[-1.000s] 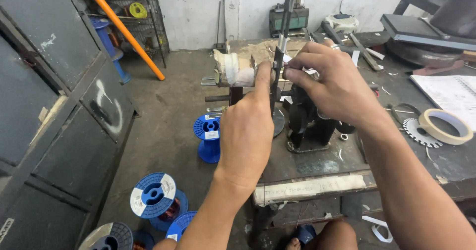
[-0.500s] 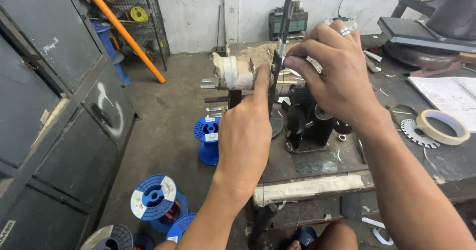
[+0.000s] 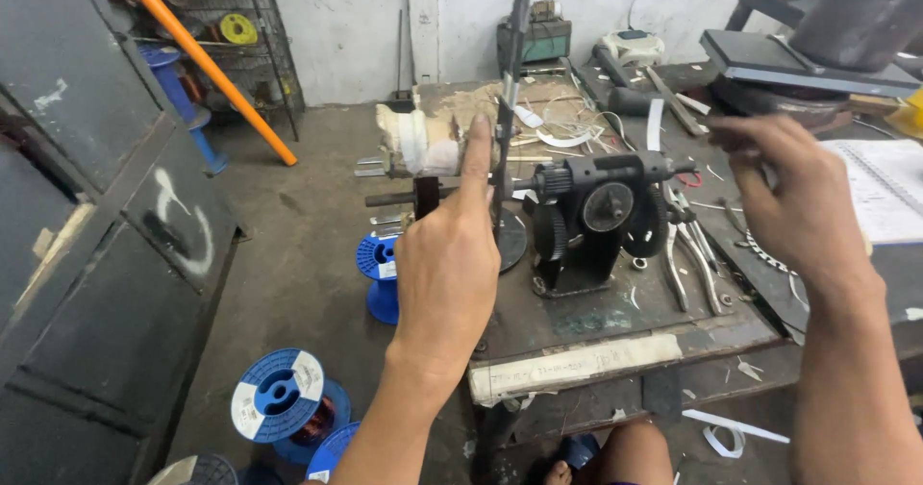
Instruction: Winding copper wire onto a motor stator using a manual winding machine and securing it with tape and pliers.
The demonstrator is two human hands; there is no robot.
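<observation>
Looking down, I see my left hand [image 3: 447,264] up w/ forefinger straight, fingers loose, tip touching the thin upright metal strip [image 3: 507,110] on the black geared winder [image 3: 591,218] at the bench [image 3: 615,326] edge. Right hand [image 3: 803,206] hovers right of it, fingers partly curled, clamped on nothing I can see. Strip looks stiff, thin, prob sharp-edged; I'd pinch its flat faces. Winder's likely heavy.
</observation>
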